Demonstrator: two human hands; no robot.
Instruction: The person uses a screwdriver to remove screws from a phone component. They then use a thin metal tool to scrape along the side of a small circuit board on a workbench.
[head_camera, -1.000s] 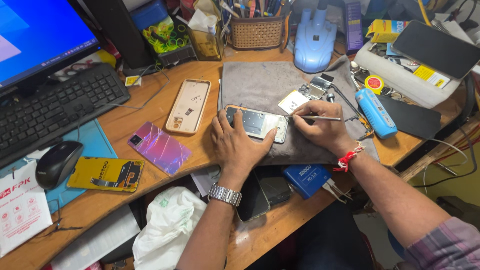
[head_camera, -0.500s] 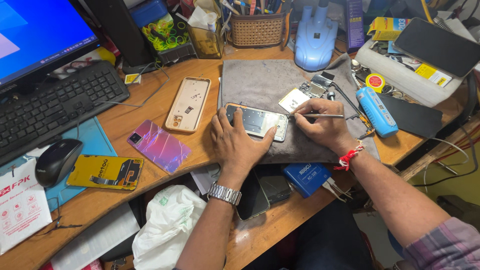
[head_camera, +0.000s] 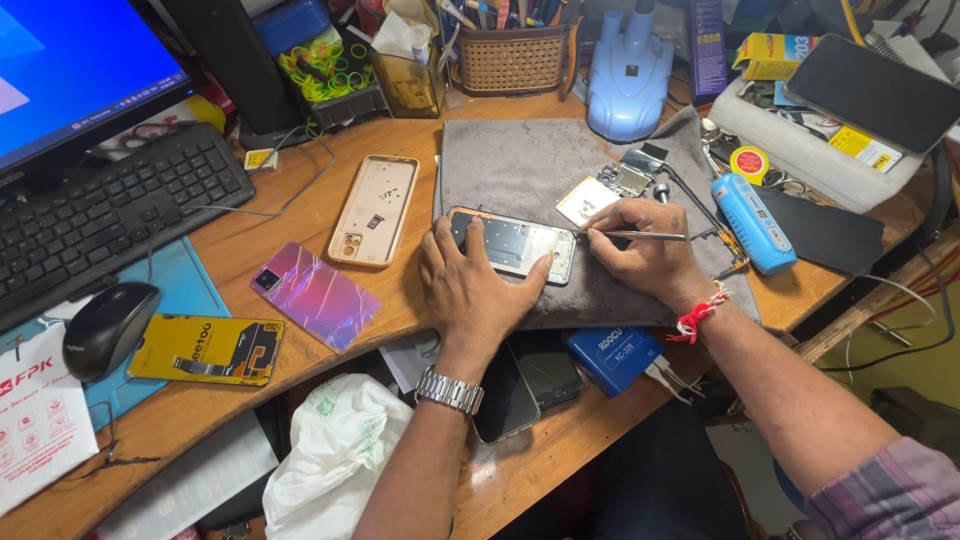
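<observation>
Opened phone lengthwise left-right under flat left hand; right hand gripping tweezers pointing left.

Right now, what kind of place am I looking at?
Probably a phone repair bench. An opened phone lies on a grey cloth, steadied by the left hand while the right hand works a thin metal tool at it. Loose back covers lie nearby.

Opened phone under left hand, tweezers
</observation>
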